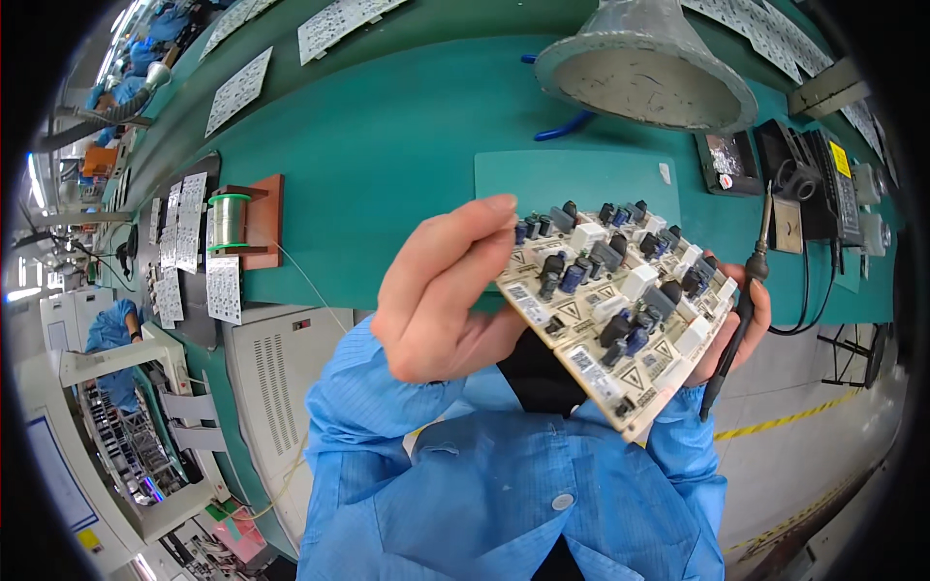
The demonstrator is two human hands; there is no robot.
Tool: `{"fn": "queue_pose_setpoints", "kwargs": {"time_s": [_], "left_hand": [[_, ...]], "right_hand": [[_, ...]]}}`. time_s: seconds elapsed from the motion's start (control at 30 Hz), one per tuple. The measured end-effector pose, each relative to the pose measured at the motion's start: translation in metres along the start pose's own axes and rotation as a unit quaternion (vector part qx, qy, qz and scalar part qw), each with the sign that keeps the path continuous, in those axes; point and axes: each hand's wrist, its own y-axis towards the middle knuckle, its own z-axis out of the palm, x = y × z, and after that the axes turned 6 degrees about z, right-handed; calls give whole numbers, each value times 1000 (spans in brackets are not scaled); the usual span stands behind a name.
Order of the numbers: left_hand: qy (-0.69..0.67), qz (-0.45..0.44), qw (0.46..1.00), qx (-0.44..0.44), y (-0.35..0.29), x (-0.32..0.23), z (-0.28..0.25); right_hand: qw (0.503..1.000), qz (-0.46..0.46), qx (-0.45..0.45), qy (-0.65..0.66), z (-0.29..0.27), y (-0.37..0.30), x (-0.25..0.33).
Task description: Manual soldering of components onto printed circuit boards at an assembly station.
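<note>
A cream-coloured circuit board (605,315), crowded with capacitors, white blocks and other components, is held up tilted over the bench's near edge. My left hand (441,300) is closed at its left edge, fingertips by the upper left corner; the thumb's contact is partly hidden. My right hand (759,312) grips a black-handled soldering iron (742,324), its tip pointing up and away from the components. That same hand is against the board's right edge, with some fingers hidden behind the board.
A metal fume funnel (644,77) hangs over the green bench (387,126). Far right stands a soldering station (828,184) beside a small dark box (728,163). Leftward are a solder wire spool (228,223) and several white boards (184,228). A blue-sleeved person (114,327) works further left.
</note>
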Motion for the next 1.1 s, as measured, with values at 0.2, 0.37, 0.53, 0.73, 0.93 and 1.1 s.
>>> {"fn": "queue_pose_setpoints", "kwargs": {"time_s": [0.2,0.37,0.53,0.73,0.93,1.1], "left_hand": [[-20,-4,999,37,1,3,-6],[-24,-9,999,45,1,5,-7],[-23,-22,998,53,2,5,-9],[-11,-19,998,60,-1,8,-13],[-12,-25,998,54,-5,8,-11],[7,-53,995,82,-4,7,-17]], "right_hand": [[1000,-1,-6,17,3,2,-2],[1000,-6,-19,14,5,5,0],[1000,-18,3,4,8,8,3],[999,-31,15,-35,6,9,7],[1000,-16,16,-13,5,10,10],[999,-29,22,-11,12,13,16]]}}
